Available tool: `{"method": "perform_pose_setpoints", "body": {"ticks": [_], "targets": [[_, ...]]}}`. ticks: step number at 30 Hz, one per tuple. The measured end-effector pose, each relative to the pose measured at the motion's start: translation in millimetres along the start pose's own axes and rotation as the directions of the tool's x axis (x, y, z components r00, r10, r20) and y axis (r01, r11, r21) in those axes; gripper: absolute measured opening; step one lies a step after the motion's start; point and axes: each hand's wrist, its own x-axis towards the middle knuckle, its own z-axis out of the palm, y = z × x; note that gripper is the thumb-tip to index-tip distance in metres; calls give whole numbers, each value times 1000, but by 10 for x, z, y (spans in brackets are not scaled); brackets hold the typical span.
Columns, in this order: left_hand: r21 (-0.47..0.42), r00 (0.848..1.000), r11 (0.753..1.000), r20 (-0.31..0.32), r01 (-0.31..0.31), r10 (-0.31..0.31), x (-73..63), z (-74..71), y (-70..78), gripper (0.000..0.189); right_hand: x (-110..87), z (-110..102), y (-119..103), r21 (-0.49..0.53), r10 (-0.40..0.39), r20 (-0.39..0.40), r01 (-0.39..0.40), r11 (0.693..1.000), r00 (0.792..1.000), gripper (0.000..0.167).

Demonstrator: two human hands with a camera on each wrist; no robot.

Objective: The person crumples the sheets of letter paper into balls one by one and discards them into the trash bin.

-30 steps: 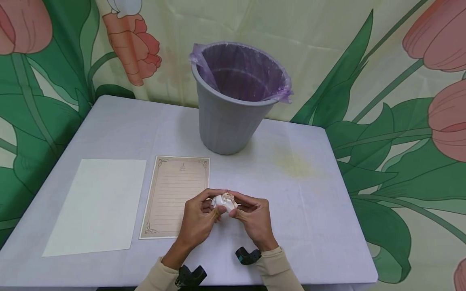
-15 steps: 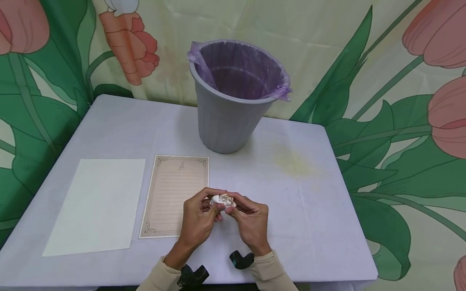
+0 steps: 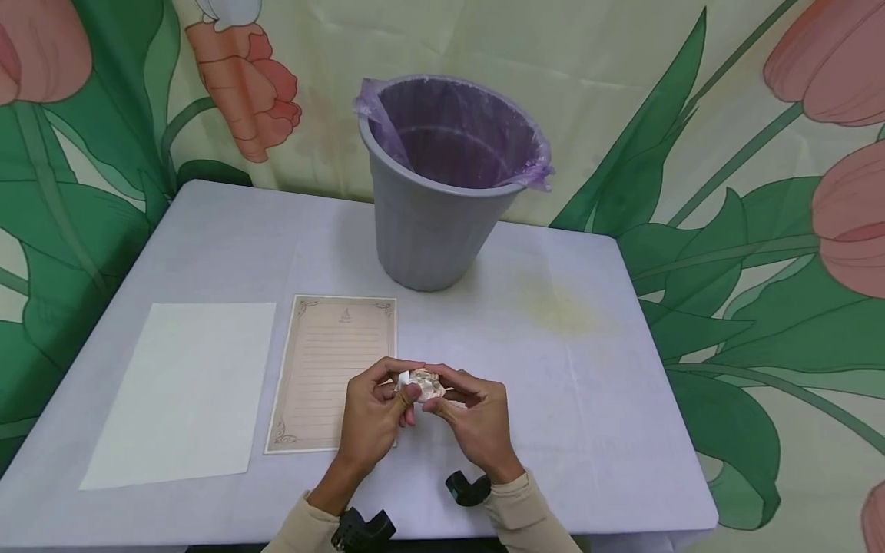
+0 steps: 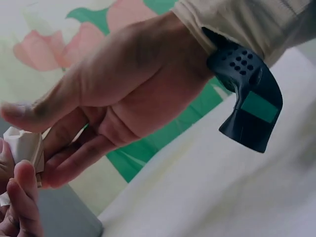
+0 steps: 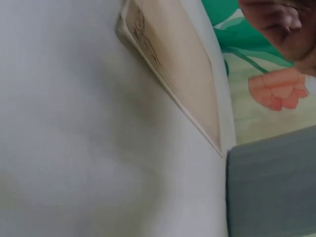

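In the head view a small crumpled paper ball [image 3: 425, 383], white with tan patches, is held between both hands above the front of the table. My left hand [image 3: 373, 411] pinches its left side, the thumb on the near face and the index finger along the top. My right hand [image 3: 480, 418] grips the right side with thumb and fingertips. Part of the crumpled paper [image 4: 23, 147] shows at the left edge of the left wrist view, between the fingers. Only a bit of a hand [image 5: 289, 24] appears in the right wrist view's top right corner.
A grey bin [image 3: 435, 230] with a purple liner [image 3: 477, 123] stands at the table's back. Left of the hands lies a tan lined letter sheet [image 3: 339, 369], partly under the left hand in this view. A blank white sheet [image 3: 183, 392] lies farther left on the white-covered table [image 3: 588, 430].
Both hands keep hold of the crumpled paper and shift slightly left. The ball turns and looks a little more compact between the fingers. The sheets and bin stay put.
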Motion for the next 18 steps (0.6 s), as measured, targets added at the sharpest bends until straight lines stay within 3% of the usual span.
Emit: {"method": "perform_pose_setpoints", "body": {"ticks": [4,11,15,18], "targets": [[25,1000,1000,5,3,-4,27,18,24,31,30,-64,6,-13,-12,11,13,1000,1000,50],[204,990,970,-3,-134,138,32,132,32,45,14,29,61,18,-55,-130,58,998,990,42],[354,977,917,-27,-187,209,27,174,16,52,16,95,78,19,-94,-228,101,995,969,41],[463,949,860,-108,-214,294,-9,191,-24,57,17,141,79,-12,-114,-297,116,993,948,44]]}}
